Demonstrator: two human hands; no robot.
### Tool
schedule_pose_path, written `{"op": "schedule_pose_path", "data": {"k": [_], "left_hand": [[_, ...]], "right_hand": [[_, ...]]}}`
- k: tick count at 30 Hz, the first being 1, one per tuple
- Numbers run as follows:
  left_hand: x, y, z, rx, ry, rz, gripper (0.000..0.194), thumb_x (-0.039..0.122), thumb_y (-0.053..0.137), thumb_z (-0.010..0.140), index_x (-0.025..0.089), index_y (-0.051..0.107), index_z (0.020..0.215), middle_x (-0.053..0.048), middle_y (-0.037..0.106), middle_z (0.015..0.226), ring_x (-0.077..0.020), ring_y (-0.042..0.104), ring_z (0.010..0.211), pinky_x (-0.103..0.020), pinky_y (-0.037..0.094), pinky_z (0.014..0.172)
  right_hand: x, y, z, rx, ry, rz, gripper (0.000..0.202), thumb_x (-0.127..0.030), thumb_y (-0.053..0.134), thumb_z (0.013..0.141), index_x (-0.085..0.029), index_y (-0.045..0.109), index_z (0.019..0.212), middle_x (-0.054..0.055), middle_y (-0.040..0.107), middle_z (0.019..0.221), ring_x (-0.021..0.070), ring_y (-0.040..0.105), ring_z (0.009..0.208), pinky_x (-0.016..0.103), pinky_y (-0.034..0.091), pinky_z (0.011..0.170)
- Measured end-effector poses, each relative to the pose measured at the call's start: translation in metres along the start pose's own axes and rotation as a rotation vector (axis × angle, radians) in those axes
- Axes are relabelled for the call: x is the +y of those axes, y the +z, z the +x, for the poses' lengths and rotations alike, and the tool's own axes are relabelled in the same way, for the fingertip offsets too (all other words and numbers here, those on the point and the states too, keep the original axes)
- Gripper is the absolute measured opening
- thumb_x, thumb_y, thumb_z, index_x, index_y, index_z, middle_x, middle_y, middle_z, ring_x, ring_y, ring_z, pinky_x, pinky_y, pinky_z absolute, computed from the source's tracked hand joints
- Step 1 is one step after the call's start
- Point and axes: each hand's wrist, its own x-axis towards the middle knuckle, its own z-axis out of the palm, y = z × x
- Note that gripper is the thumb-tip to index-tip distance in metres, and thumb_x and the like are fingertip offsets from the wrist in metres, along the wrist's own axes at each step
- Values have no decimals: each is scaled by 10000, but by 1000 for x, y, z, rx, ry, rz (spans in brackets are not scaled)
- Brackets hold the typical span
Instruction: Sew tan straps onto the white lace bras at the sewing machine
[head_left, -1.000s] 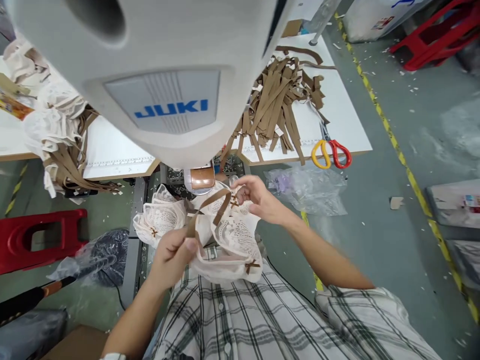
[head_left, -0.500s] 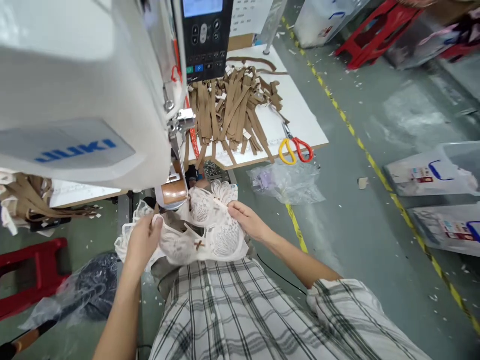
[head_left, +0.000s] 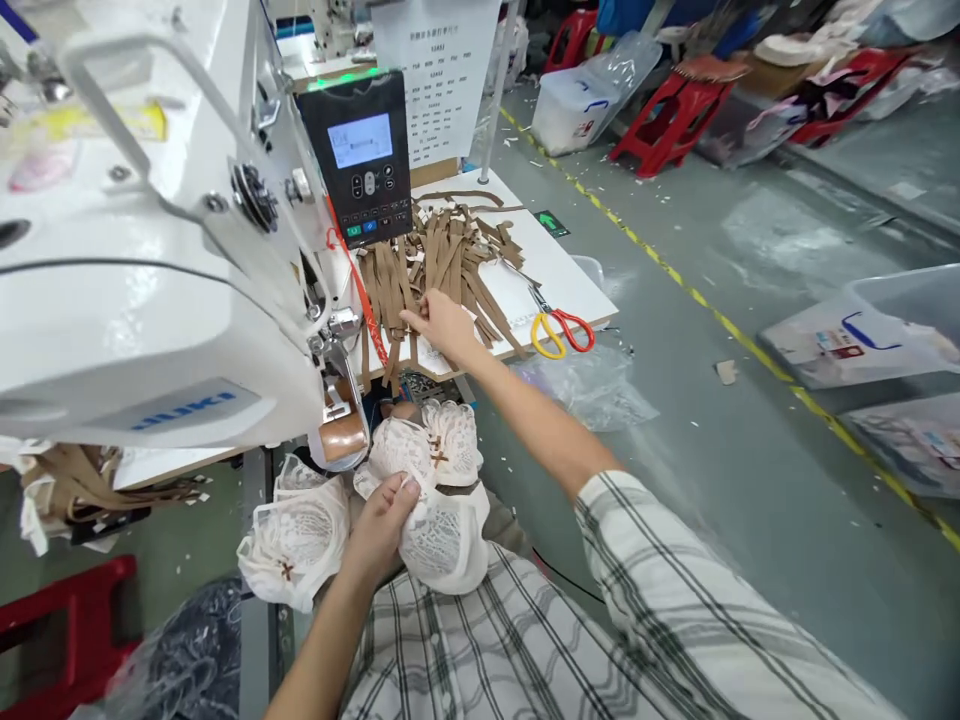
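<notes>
White lace bras lie bunched below the sewing head. My left hand (head_left: 381, 525) pinches one bra (head_left: 442, 540) near the middle, thumb on top. Another bra (head_left: 296, 540) with a small brown bow rests to the left of that hand, and more lace cups (head_left: 454, 440) are behind it. My right hand (head_left: 448, 328) reaches over the front of a pile of brown straps (head_left: 450, 250), its thumb and index finger closing at one strap; the other fingers are partly hidden. A white sewing machine (head_left: 180, 350) with a copper-coloured cylinder bed (head_left: 343, 435) stands to the left.
Scissors (head_left: 551, 330) with red and yellow handles lie on the white table (head_left: 581, 290). A control panel (head_left: 360, 160) stands behind the machine. More brown straps (head_left: 82, 480) hang at the left. Plastic bins (head_left: 862, 335) and a red stool (head_left: 667, 120) are on the floor.
My right hand has left the bra and moved up and forward to the brown straps. My left hand has shifted right with its grip on the bra. The camera view has tilted up.
</notes>
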Motion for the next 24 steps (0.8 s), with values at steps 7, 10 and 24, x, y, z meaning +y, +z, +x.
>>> {"op": "schedule_pose_path", "data": {"k": [7,10,24], "left_hand": [[15,-14,-16,173,55,40,423,586,698,805,178,589,790,22,569,661,-130,497,615,-238,408,627],[16,-21,-19,200,90,153,447,590,678,822,170,562,722,26,531,634,-117,447,593,-227,366,588],[31,-26,-36,276,171,344,456,579,645,832,167,577,651,21,455,603,-123,394,590,-234,313,545]], "right_hand": [[6,2,49,-30,-79,-184,213,-286,509,925,-177,691,912,97,737,946,248,646,914,306,411,705],[15,-7,31,3,-114,-178,327,-347,444,962,-182,721,904,90,748,922,229,639,877,299,384,678],[7,-24,-23,85,-43,617,213,-408,538,938,-208,611,935,57,688,1022,143,620,839,257,501,687]]}}
